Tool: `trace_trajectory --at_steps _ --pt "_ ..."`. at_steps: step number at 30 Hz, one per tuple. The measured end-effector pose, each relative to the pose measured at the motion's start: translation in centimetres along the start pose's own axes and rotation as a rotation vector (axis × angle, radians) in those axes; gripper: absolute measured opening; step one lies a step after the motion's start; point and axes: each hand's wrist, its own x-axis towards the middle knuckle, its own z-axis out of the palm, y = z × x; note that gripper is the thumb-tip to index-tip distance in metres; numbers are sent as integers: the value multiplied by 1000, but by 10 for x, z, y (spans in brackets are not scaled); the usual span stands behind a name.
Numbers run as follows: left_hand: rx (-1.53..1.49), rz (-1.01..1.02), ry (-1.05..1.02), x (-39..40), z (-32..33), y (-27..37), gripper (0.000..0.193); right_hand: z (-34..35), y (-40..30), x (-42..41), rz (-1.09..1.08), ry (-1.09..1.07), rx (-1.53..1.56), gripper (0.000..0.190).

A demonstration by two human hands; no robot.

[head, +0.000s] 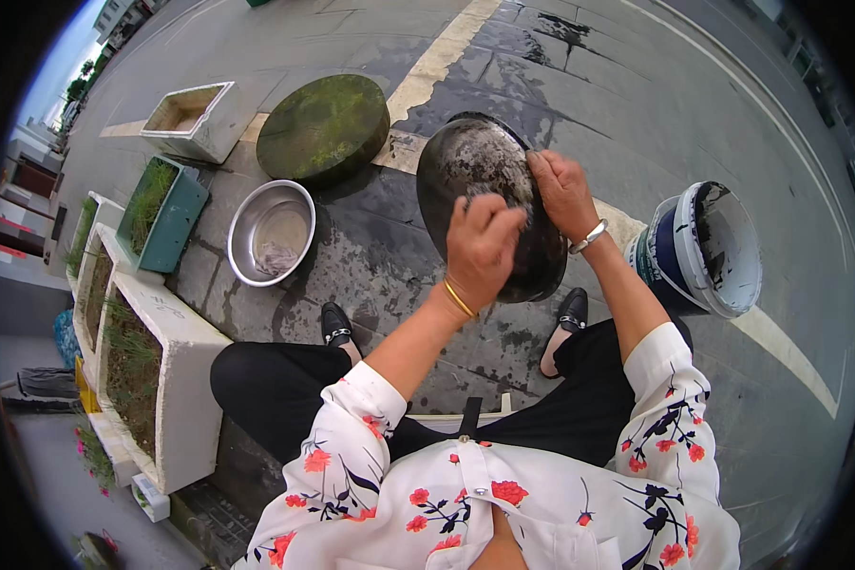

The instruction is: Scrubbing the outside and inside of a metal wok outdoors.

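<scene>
A round, blackened metal pan (488, 153) is tilted up off the paving in front of me, its dark face mottled with pale grey patches. At its right rim, my right hand (561, 191), with a silver bangle at the wrist, grips the edge with the thumb on the near face. My left hand (481, 242), above a gold bracelet, is closed against the pan's face. Bits of a grey, wiry scourer (479, 190) show at its fingers; most of the scourer is hidden. The pan's lower edge hangs between my two black shoes.
A metal basin (306, 221) holding shallow water and a wet cloth (276, 258) stands at left. Behind it lies a mossy round slab (324, 128). Foam planters (192, 399), a green trough (178, 221) and a foam box (210, 132) line the left. A paint bucket (730, 249) stands right.
</scene>
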Motion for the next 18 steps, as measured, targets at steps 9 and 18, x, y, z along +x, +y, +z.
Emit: trace_trajectory --at_steps 9,18 --pt "64 -372 3 55 -32 -94 6 -6 -17 -11 -170 -216 -99 26" --pt "169 -53 -95 47 -4 2 5 -8 -23 -4 13 -37 -227 18"
